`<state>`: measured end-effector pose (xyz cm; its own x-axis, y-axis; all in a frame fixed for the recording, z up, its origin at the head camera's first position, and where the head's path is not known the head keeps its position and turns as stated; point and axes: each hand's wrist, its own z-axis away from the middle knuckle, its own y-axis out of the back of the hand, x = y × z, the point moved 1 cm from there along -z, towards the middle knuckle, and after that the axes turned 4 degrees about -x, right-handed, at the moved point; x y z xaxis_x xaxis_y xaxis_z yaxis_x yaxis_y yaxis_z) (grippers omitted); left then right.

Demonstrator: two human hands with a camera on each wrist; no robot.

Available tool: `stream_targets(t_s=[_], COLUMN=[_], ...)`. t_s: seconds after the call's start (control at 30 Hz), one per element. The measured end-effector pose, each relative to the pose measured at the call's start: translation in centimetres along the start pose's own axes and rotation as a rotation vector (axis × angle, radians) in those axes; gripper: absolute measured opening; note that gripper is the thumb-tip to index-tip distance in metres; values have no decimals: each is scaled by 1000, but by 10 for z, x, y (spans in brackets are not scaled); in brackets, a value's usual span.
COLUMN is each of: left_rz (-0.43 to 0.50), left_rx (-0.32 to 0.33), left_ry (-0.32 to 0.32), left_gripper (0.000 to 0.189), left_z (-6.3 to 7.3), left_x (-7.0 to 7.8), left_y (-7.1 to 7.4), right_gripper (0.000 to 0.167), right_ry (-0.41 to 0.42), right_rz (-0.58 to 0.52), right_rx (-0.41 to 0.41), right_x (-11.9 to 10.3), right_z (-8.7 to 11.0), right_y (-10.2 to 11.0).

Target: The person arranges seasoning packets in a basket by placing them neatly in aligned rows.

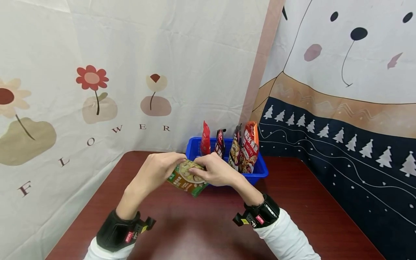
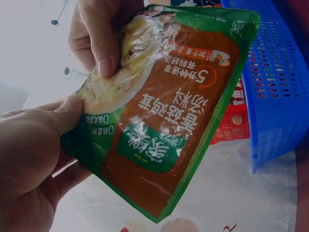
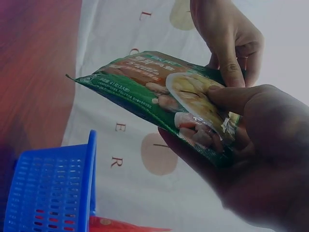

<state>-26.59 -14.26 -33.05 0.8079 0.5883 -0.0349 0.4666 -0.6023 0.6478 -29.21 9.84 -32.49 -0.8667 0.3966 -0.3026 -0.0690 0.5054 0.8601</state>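
A green and brown soup mix packet (image 1: 182, 182), printed with a bowl of soup, is held in the air in front of the blue basket in the head view. My left hand (image 1: 154, 171) pinches one edge between thumb and fingers. Across from it, my right hand (image 1: 219, 169) grips the same packet, thumb on the printed face and fingers behind. In the left wrist view the packet (image 2: 159, 116) shows its front, tilted. The packet (image 3: 149, 87) looks flat and unopened in the right wrist view, though the hands cover part of its edge.
Behind the hands, a blue plastic basket (image 1: 258, 177) stands on the dark red table (image 1: 195, 224). Upright in it are a red packet (image 1: 205, 141), a dark packet (image 1: 220, 142), a patterned packet (image 1: 234, 153) and a larger red-orange bag (image 1: 249, 150). Printed cloths hang behind.
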Motion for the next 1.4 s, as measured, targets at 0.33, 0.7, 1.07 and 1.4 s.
stream_targets(t_s=[0.33, 0.7, 1.07, 1.4], left_rz=[68, 376, 918, 938], left_rx=[20, 222, 184, 80], left_ry=[43, 241, 640, 691], left_gripper=[49, 92, 73, 54], left_z=[-3, -3, -6, -7], left_x=[0, -11, -3, 8], left_y=[-1, -8, -37, -56], right_gripper=[31, 16, 24, 26], right_ry=[-2, -141, -209, -273], right_rz=[-45, -364, -669, -702], right_rx=[70, 345, 648, 763], right_x=[9, 32, 35, 31], right_z=[8, 24, 31, 29], right_y=[2, 5, 0, -8])
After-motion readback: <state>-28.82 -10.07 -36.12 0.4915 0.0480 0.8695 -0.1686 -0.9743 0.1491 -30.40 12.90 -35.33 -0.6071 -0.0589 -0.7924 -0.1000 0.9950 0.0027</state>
